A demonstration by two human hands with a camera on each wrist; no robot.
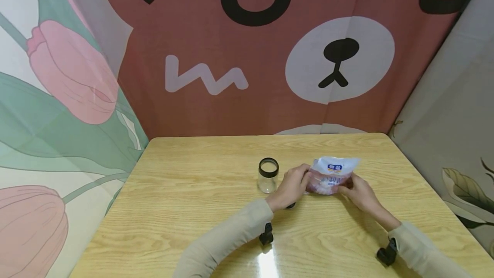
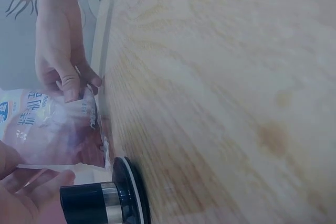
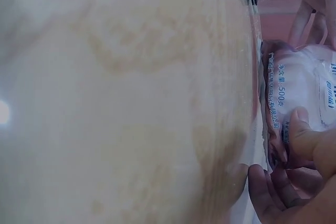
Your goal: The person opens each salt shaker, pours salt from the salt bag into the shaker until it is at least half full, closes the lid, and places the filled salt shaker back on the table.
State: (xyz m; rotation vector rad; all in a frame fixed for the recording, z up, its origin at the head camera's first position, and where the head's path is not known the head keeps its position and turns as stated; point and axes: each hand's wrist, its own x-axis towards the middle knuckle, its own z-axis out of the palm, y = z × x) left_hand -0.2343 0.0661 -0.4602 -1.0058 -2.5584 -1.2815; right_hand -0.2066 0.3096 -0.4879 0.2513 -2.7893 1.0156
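Observation:
A white and pink plastic bag of salt (image 1: 331,177) stands upright at the table, held between both hands. My left hand (image 1: 292,187) grips its left side, and my right hand (image 1: 362,193) pinches its lower right edge, with the thumb (image 3: 300,124) on the printed face. No opening in the bag can be made out. Just left of my left hand stands a clear glass jar (image 1: 268,182) with a black rim. A round black lid (image 2: 130,192) with a knob and a metal band lies by the left hand, mostly hidden behind the wrist in the head view.
The light wooden table (image 1: 193,183) reaches back to a curtain (image 1: 208,115) printed with a bear's face. Floral curtains (image 1: 77,149) hang on the left and right. Black camera mounts (image 1: 266,234) are on both wrists.

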